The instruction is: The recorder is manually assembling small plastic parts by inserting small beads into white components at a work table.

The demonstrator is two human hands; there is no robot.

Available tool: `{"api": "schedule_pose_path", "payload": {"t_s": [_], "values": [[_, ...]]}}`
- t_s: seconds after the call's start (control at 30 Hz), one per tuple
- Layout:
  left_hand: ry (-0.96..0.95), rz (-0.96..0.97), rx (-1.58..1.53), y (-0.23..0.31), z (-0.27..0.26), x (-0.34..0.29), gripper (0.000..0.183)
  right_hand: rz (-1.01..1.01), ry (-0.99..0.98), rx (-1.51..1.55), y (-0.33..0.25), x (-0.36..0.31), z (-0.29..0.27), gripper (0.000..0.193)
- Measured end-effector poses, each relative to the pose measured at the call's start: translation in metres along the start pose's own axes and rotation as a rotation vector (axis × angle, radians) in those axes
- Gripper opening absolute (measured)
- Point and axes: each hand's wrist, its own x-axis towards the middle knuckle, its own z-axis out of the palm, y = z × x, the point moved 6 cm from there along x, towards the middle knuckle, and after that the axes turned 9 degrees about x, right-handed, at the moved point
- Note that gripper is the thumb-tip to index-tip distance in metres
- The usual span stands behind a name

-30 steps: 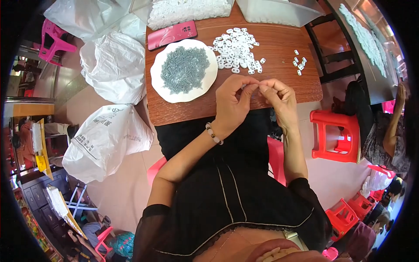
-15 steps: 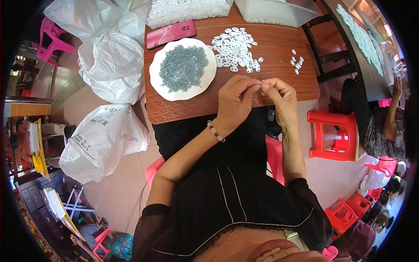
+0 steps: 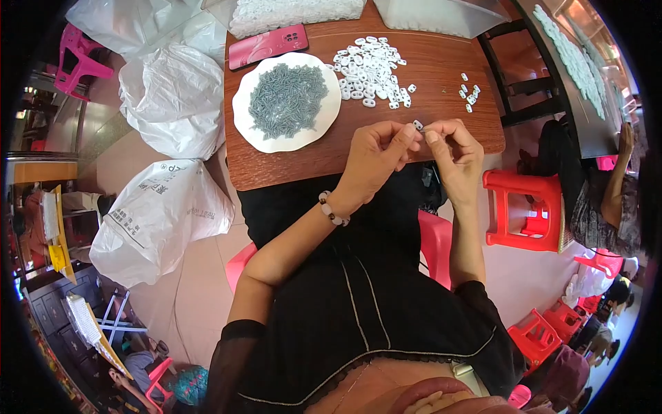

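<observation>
Over the table's near edge, my two hands meet at the fingertips. My left hand [image 3: 378, 157] is closed, with a small white oval piece with two dark holes [image 3: 418, 125] pinched at its thumb and fingers. Beside it, my right hand [image 3: 456, 155] is closed in a pinch on something too small to make out, touching or very near the white piece. To the left of my hands stands a white scalloped plate [image 3: 245, 131] heaped with small grey-green ribbed pins [image 3: 286, 100]. Beyond my hands lies a pile of the white two-hole pieces [image 3: 367, 69].
Several white pieces [image 3: 470, 96] lie apart at the table's right. A pink phone [image 3: 269, 47] is behind the plate. Two clear bins [image 3: 441, 17] stand at the far edge. White sacks [image 3: 165, 221] are left of the brown table [image 3: 276, 176]; a red stool [image 3: 520, 210] is at right.
My fingertips have shifted slightly, and the white two-hole piece now shows between them. My right hand has turned and moved a little to the right. The whole view has shifted slightly.
</observation>
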Motion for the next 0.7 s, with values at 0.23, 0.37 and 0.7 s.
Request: {"api": "schedule_pose_path", "payload": {"t_s": [0.23, 0.37, 0.7], "values": [[0.005, 0.012, -0.013, 0.004, -0.001, 0.001, 0.024, -0.256, -0.075, -0.177, -0.018, 0.003, 0.004, 0.008], [-0.019, -0.028, 0.004, 0.002, -0.002, 0.000, 0.021, -0.334, -0.112, -0.223, -0.022, 0.003, 0.008, 0.009], [0.118, -0.051, 0.091, -0.008, -0.019, 0.002, 0.021, 0.232, -0.041, 0.149, 0.021, -0.006, 0.007, 0.017]]}}
